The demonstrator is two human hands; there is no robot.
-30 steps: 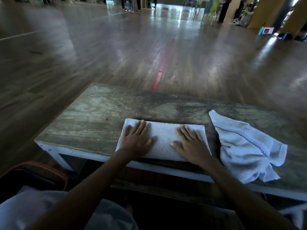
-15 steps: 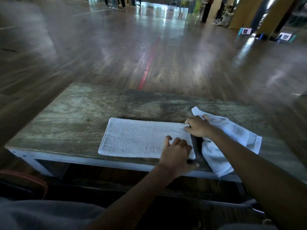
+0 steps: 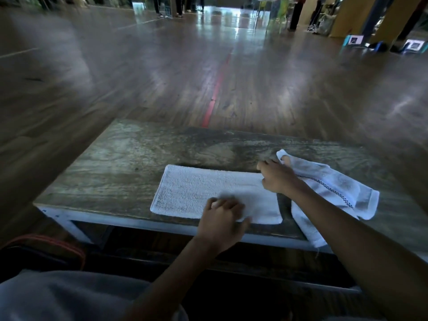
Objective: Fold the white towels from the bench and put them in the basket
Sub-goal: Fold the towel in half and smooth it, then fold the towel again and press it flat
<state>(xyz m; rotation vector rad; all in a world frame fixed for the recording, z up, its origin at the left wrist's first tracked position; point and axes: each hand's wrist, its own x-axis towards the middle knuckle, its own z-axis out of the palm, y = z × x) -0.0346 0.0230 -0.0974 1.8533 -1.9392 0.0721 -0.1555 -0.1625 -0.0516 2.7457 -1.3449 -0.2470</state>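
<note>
A folded white towel (image 3: 196,193) lies flat on the worn wooden bench (image 3: 129,163). My left hand (image 3: 223,218) sits at its near edge, right of the middle, with fingers curled onto the cloth and the thumb along the edge; it is blurred. At the towel's far right corner, my right hand (image 3: 278,177) pinches the cloth. A second, crumpled white towel (image 3: 335,191) with a dark stitched stripe lies just right of that hand and hangs over the bench's front edge. The dark basket's orange rim (image 3: 58,240) shows at the lower left, below the bench.
The bench has a white painted frame (image 3: 69,221) and stands on a wide wooden floor with a red line (image 3: 215,93). People's legs and chairs are far off at the back. My lap in grey cloth (image 3: 58,295) fills the bottom left.
Both hands left the flat towel's top. The right went to the far right corner, the left to the near right corner, then slid left along the near edge.
</note>
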